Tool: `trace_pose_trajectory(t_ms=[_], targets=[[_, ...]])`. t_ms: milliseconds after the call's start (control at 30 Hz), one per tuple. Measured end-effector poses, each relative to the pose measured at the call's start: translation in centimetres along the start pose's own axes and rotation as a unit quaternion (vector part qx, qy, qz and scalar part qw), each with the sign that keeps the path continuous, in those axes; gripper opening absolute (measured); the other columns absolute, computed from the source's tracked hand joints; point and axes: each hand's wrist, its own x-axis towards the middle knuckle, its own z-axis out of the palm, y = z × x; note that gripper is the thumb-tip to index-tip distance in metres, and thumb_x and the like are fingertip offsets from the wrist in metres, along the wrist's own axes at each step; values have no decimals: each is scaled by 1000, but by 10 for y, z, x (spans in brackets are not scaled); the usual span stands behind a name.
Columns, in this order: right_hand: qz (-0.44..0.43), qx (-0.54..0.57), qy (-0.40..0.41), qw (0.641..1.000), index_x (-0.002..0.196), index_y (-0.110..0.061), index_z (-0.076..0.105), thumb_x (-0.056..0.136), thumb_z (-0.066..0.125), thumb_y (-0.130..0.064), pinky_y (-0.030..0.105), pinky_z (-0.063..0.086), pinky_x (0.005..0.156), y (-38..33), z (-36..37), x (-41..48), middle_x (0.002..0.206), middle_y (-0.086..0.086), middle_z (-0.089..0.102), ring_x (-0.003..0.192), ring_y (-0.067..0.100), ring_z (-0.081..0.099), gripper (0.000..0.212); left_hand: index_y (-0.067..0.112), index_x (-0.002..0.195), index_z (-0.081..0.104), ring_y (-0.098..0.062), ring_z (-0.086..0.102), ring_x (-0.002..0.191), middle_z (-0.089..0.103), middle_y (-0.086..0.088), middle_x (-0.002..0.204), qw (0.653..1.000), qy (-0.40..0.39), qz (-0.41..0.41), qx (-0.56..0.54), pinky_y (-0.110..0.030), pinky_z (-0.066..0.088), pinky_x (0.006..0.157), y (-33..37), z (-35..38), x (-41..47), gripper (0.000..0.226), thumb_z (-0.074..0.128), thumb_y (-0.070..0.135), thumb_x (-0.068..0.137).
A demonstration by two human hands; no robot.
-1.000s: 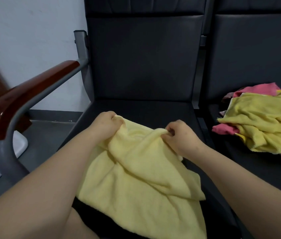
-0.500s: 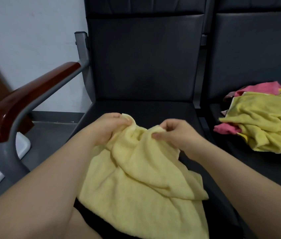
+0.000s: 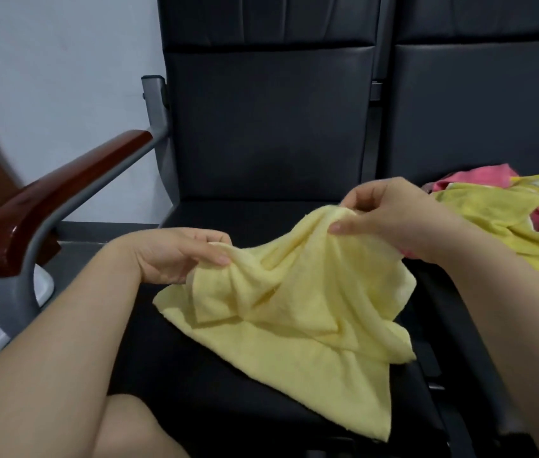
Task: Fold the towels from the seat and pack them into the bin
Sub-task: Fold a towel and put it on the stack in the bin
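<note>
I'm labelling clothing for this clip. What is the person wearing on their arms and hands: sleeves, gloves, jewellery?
Nothing shows. The left hand and right hand are bare, with no gloves, rings, watch or bracelet in view. The left forearm and right forearm are bare too; no sleeve reaches into the frame.

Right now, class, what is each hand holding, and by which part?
The towel, by its bunched top edge: the left hand pinches one end, the right hand pinches the other end, higher up.
</note>
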Motion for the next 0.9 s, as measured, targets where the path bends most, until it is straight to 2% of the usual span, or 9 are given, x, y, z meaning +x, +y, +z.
trace_pose_trajectory(t_ms=[167, 300, 367, 467, 600, 667, 767, 833, 900], targets=[[81, -233, -63, 967, 82, -27, 74, 74, 85, -34, 22, 48, 63, 18, 3, -7, 85, -11, 67, 82, 9, 62, 15, 17, 78, 58, -16, 66, 76, 66, -1, 83, 991, 112, 69, -5, -31, 54, 67, 7, 9, -5, 16, 73, 16, 84], [109, -270, -114, 950, 86, -27, 73, 75, 83, -37, 23, 46, 67, 26, 3, -15, 90, -11, 66, 85, 7, 59, 18, 17, 75, 56, -18, 69, 83, 69, -4, 86, 978, 156, 132, -41, -37, 55, 79, 9, 14, -9, 18, 71, 13, 83], [114, -292, -122, 942, 91, -26, 73, 78, 80, -40, 26, 48, 72, 26, 3, -17, 93, -9, 66, 88, 10, 60, 21, 17, 76, 56, -19, 69, 83, 69, -5, 86, 968, 189, 155, -54, -36, 56, 77, 10, 17, -9, 17, 72, 12, 82], [123, -319, -119, 932, 93, -20, 74, 81, 77, -44, 31, 53, 76, 27, -2, -21, 94, -3, 69, 88, 15, 64, 28, 14, 92, 57, -22, 66, 87, 67, -7, 91, 951, 235, 186, -80, -34, 57, 76, 13, 17, -10, 17, 72, 12, 85], [135, -331, -135, 924, 102, -20, 73, 81, 78, -37, 28, 50, 79, 26, -6, -27, 93, -9, 66, 91, 13, 62, 27, 14, 114, 57, -27, 63, 99, 63, -12, 109, 931, 283, 201, -113, -43, 52, 94, 11, 10, -9, 34, 74, 13, 85], [135, -319, -139, 928, 104, -19, 73, 83, 76, -34, 24, 48, 74, 27, -4, -30, 92, -10, 65, 90, 12, 61, 26, 13, 113, 57, -28, 63, 101, 63, -13, 110, 931, 284, 194, -121, -44, 52, 94, 9, 8, -9, 33, 73, 13, 85], [158, -316, -119, 928, 106, -7, 73, 86, 68, -32, 27, 45, 70, 33, -3, -27, 104, 7, 71, 99, 26, 66, 32, 12, 108, 59, -25, 66, 95, 64, -12, 112, 949, 267, 137, -94, -39, 54, 85, 6, 7, -13, 24, 71, 13, 87], [174, -315, -100, 928, 107, -3, 71, 89, 61, -33, 31, 47, 70, 38, -4, -24, 105, 12, 72, 99, 29, 67, 36, 13, 105, 64, -23, 68, 93, 69, -10, 110, 974, 211, 67, -54, -38, 56, 80, 1, 9, -18, 21, 71, 16, 86], [176, -296, -68, 936, 104, -1, 67, 95, 54, -32, 28, 45, 63, 37, -7, -21, 98, 9, 69, 89, 26, 64, 34, 15, 89, 63, -21, 67, 86, 68, -7, 97, 994, 111, 10, 2, -34, 56, 71, -2, 15, -25, 14, 75, 17, 84]])
